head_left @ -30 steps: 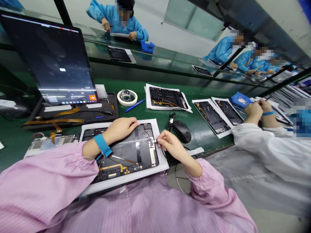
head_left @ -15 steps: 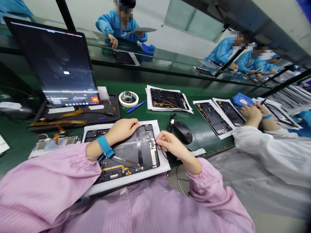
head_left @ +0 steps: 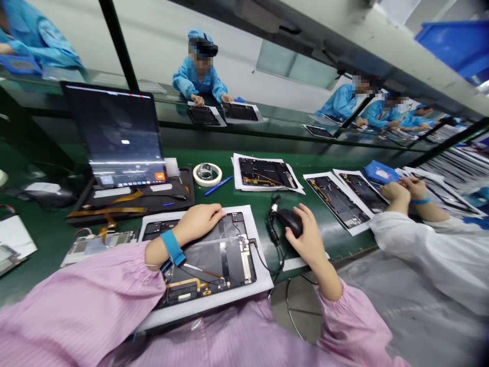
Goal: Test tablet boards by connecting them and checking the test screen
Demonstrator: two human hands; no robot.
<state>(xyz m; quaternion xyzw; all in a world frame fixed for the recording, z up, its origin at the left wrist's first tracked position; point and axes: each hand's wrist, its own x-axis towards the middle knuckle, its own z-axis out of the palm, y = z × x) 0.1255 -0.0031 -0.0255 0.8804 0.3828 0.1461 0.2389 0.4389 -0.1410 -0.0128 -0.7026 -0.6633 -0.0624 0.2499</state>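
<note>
An opened black tablet body [head_left: 214, 257] lies on a white sheet [head_left: 263, 278] at the near edge of the green bench. My left hand [head_left: 198, 221] rests on its upper part, fingers curled and pressed down, with a blue wrist strap [head_left: 172, 247] on that arm. A thin cable [head_left: 263, 260] is plugged into the tablet's right edge. My right hand [head_left: 307, 237] lies over the black mouse [head_left: 289, 220] to the right of the tablet, fingers draped round it.
A lit tablet screen [head_left: 114, 135] stands on a black tray at the back left. A tape roll [head_left: 207, 174] and blue pen [head_left: 218, 185] lie behind. More opened tablets [head_left: 267, 173] sit on white sheets. A co-worker's hands [head_left: 403, 192] work at the right.
My right hand left the tablet's right edge and moved right onto the mouse. The cable now stays plugged in. My view tilted upward. My left hand stayed put.
</note>
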